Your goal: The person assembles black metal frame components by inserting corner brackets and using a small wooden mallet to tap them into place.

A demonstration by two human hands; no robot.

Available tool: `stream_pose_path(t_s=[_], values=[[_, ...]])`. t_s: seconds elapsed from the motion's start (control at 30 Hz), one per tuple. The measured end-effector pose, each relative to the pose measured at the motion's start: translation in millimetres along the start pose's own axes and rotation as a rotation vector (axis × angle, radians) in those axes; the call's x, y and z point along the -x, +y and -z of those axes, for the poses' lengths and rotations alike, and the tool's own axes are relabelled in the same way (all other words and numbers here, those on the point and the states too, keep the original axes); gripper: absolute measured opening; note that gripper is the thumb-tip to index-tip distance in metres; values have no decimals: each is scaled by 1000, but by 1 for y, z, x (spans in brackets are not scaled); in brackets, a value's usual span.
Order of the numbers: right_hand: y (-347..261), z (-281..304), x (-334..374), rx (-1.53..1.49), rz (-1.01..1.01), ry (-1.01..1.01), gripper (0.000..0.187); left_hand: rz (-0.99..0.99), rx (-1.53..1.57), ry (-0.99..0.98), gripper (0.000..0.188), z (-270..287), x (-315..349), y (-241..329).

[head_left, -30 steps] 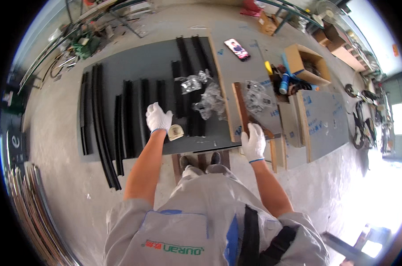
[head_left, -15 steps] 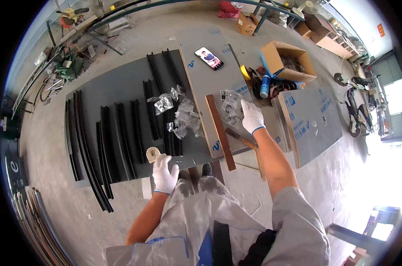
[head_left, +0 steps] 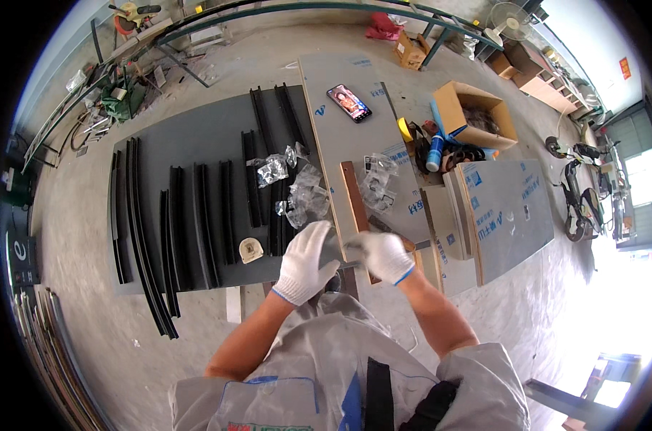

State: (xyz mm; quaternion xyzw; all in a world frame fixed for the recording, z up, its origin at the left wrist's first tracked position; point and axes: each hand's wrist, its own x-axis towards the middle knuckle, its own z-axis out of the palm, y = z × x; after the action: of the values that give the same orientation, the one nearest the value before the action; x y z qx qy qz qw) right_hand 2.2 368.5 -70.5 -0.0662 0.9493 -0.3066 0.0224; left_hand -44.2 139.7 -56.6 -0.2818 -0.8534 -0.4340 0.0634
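My left hand (head_left: pixel 306 266), in a white knit glove, hovers over the near edge of the grey panel (head_left: pixel 218 104). Its fingers are stretched out with the thumb apart, holding nothing. Just right of it is my right hand (head_left: pixel 386 257), gloved alike, above the near end of a brown wooden strip (head_left: pixel 354 194). Motion smears its fingertips, so any grip there is unclear. A cream, rounded tape-measure-like case (head_left: pixel 251 250) lies left of my left hand. Crumpled clear plastic bags (head_left: pixel 308 195) rest beyond it, and another clear bag (head_left: pixel 378 183) lies right of the strip.
Several long black channel profiles (head_left: pixel 204 223) lie across the panel's left part. A phone (head_left: pixel 349 103) with a lit screen rests on a narrower board (head_left: pixel 337 72). To the right are a blue spray can (head_left: pixel 435 152), an open cardboard box (head_left: pixel 477 115) and stacked boards (head_left: pixel 513 215).
My right hand has come back from the clear bag toward the wooden strip's near end. My left hand has moved right, away from the cream case. The view has shifted slightly.
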Motion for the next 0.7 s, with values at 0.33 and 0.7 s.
stream_pose_path(t_s=[0.33, 0.7], values=[[-20, -77, -11, 11, 120, -138, 28, 91, -227, -597, 38, -19, 41, -77], [-20, -124, -17, 47, 16, -289, 26, 214, -93, -568, 34, -30, 91, -96]])
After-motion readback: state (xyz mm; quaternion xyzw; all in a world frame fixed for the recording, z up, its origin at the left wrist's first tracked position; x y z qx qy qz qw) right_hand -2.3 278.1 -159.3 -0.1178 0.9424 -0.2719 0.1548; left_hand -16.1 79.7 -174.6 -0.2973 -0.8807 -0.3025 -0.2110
